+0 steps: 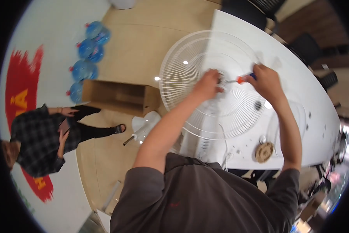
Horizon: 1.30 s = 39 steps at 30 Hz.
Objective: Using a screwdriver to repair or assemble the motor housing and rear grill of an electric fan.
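A round white wire fan grille (174,87) lies in front of me, its left side reaching past the table edge. My left hand (207,86) is closed around the fan's hub at the middle of the grille; its fingers partly hide the small dark and metal parts there. In my right hand (266,80) is a screwdriver (241,79) with an orange and blue handle. Its shaft points left, with the tip close to the hub beside my left fingers. Whether the tip touches a screw is too blurred to tell.
The white table (318,128) carries a brown round cardboard piece (264,152), a clear plastic piece (296,116) and small loose parts. On the floor at left are an open cardboard box (116,97), a white stand (145,126) and blue water bottles (85,70). A person (46,136) stands there.
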{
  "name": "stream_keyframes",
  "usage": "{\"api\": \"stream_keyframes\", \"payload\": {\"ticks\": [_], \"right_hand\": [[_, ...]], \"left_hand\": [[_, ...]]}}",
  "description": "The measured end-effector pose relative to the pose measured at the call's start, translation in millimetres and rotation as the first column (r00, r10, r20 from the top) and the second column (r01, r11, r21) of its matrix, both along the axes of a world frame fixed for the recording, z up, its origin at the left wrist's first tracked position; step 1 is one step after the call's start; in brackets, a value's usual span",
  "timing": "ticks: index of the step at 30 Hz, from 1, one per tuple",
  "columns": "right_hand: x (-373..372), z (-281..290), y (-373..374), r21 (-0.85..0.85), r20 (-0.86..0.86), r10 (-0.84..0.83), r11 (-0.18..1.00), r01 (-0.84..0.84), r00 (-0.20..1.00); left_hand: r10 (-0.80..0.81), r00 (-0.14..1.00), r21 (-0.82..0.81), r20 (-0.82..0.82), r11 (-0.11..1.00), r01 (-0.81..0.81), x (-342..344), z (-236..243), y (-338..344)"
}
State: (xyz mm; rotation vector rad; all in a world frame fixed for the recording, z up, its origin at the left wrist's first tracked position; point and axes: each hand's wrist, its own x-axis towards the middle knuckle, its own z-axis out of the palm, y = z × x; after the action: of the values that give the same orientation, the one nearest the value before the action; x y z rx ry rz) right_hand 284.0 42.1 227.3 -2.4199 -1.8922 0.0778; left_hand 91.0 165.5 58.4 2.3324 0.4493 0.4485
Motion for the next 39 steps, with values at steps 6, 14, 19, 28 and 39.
{"api": "stream_keyframes", "payload": {"ticks": [6,14,19,28,39], "right_hand": [[-6,13,-5,0.091,-0.278,0.081,0.994,-0.058,0.957],[-6,6,7,-0.184,-0.065,-0.148,0.974,0.134,0.987],[4,-8,-7,0.225,-0.242,0.134,0.971,-0.079,0.961],[-4,1,11,-0.196,-0.069,-0.082,0.978,0.067,0.994],[3,4,8,0.049,-0.231,0.114,0.993,-0.105,0.966]], "left_hand": [[-0.049,0.993,0.073,0.108,0.996,0.042,-2,-2,-1],[-0.034,0.994,0.105,0.106,0.994,0.023,-1,0,-5],[-0.045,0.993,0.120,0.110,0.992,0.032,-1,-5,-5],[-0.035,0.994,0.110,0.105,0.994,0.023,-4,-7,-1],[-0.058,0.992,0.148,0.112,0.988,0.041,0,0,0]]}}
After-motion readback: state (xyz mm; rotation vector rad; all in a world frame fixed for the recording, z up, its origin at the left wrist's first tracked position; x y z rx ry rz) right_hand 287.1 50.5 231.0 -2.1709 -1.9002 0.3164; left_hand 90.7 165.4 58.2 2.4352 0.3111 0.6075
